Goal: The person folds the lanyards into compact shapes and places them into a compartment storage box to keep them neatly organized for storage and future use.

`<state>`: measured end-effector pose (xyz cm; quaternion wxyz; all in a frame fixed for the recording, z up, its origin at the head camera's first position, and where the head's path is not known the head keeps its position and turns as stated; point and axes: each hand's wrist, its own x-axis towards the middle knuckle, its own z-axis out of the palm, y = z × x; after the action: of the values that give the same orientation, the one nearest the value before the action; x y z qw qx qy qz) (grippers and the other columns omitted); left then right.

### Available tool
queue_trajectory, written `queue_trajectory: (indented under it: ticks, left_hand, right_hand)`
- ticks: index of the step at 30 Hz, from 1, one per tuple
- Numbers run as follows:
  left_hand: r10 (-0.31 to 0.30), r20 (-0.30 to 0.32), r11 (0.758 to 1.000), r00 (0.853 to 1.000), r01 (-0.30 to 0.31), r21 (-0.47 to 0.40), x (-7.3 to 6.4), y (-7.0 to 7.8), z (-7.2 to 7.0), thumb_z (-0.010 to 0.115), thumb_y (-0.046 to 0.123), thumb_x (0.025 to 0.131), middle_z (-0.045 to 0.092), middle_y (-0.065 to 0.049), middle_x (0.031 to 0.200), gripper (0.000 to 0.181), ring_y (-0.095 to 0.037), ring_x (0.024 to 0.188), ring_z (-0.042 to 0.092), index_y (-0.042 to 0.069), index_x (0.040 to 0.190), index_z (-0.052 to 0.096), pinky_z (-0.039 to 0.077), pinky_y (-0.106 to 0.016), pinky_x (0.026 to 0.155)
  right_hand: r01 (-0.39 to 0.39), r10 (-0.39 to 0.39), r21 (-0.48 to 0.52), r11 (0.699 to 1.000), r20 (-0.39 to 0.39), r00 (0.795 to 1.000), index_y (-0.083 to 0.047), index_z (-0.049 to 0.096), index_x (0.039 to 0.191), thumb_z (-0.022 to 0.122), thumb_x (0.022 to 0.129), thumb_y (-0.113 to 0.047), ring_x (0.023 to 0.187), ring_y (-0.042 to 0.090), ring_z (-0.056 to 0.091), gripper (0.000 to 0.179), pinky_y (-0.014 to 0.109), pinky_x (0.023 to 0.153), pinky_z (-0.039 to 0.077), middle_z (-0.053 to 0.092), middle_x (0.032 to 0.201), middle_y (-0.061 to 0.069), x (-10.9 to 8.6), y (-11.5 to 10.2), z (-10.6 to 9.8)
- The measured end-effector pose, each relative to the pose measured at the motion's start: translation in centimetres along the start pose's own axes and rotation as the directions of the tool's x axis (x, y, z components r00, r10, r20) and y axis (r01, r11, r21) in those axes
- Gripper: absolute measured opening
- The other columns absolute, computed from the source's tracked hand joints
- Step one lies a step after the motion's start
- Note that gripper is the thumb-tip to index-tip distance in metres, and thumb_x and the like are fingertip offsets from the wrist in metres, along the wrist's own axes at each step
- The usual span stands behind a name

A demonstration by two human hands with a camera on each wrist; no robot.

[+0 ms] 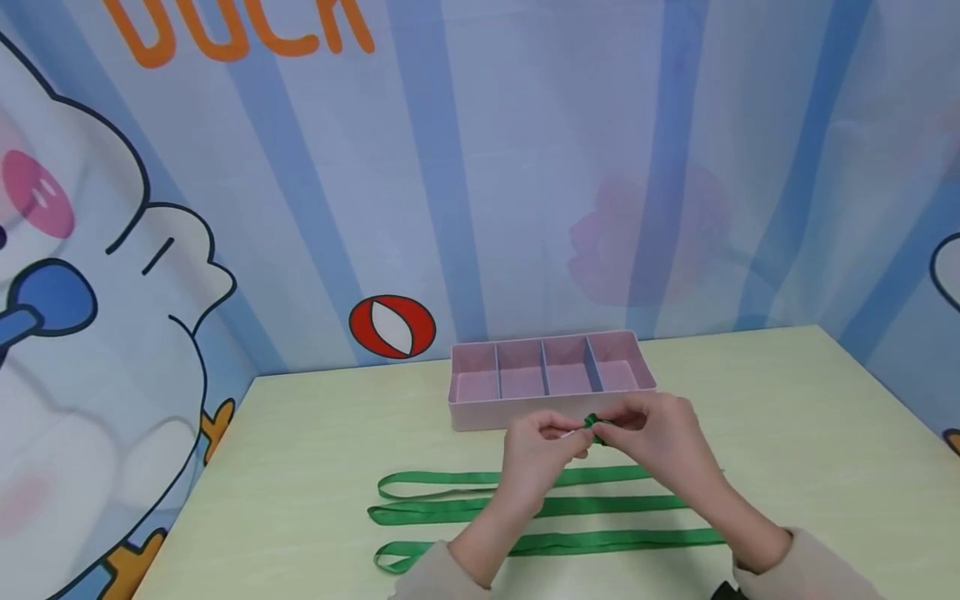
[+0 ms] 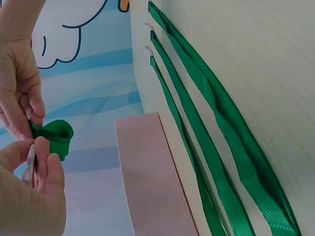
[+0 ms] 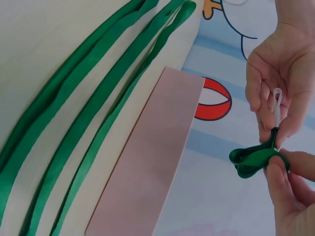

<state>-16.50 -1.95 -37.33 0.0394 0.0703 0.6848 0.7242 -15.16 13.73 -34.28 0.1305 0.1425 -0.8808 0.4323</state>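
In front of the box, my left hand (image 1: 536,462) and right hand (image 1: 663,433) meet over a small folded green lanyard (image 3: 251,160). My left fingers pinch its end by a white plastic hook (image 3: 277,108), which lies against the palm in the right wrist view. With thumb and fingertips, my right hand grips the looped green ribbon. Three more green lanyards lie stretched side by side on the table below my hands: a far one (image 1: 442,477), a middle one (image 1: 427,512) and a near one (image 1: 600,543). My forearms cover parts of them.
A pink box (image 1: 551,408) with several compartments stands at the back of the pale table (image 1: 315,450), just beyond my hands. Behind the table hangs a blue striped cloth backdrop (image 1: 517,167) with cartoon prints. A small black object (image 1: 726,592) shows at the bottom edge.
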Motion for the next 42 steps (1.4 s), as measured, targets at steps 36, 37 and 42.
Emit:
queue_trajectory:
  ticks: [36, 37, 42]
  left_hand:
    - [-0.094, 0.13, 0.966, 0.987, 0.122, -0.227, -0.4, 0.7, -1.0, 0.068, 0.007, 0.085, 0.069, -0.008, 0.08, 0.021, -0.01, 0.067, 0.066, -0.01, 0.097, 0.064, 0.055, -0.027, 0.072]
    - [-0.1, 0.143, 0.964, 0.985, 0.131, -0.23, -0.3, 0.7, -1.2, 0.067, 0.006, 0.085, 0.068, -0.007, 0.08, 0.021, -0.01, 0.067, 0.066, -0.01, 0.098, 0.064, 0.055, -0.027, 0.072]
    - [-0.119, 0.174, 0.964, 0.978, 0.156, -0.217, -0.3, 0.8, -1.5, 0.066, 0.002, 0.085, 0.067, -0.003, 0.077, 0.02, -0.009, 0.066, 0.064, -0.011, 0.1, 0.063, 0.055, -0.028, 0.073]
  right_hand:
    - [0.218, -0.218, 0.027, 0.976, 0.029, 0.975, -0.016, 0.076, 0.085, 0.077, 0.075, -0.006, 0.073, 0.01, 0.049, 0.014, 0.024, 0.059, 0.044, 0.057, 0.082, -0.01, -0.1, 0.9, 0.2]
    - [0.224, -0.225, 0.035, 0.974, 0.043, 0.973, -0.016, 0.076, 0.086, 0.076, 0.076, -0.008, 0.076, 0.011, 0.047, 0.013, 0.025, 0.06, 0.043, 0.056, 0.085, -0.008, -0.1, 1.0, 0.1]
    - [0.136, -0.169, 0.183, 0.974, 0.175, 0.97, -0.012, 0.072, 0.099, 0.071, 0.082, -0.013, 0.094, 0.012, 0.047, 0.016, 0.03, 0.07, 0.047, 0.055, 0.106, 0.001, 0.3, 1.9, -0.5]
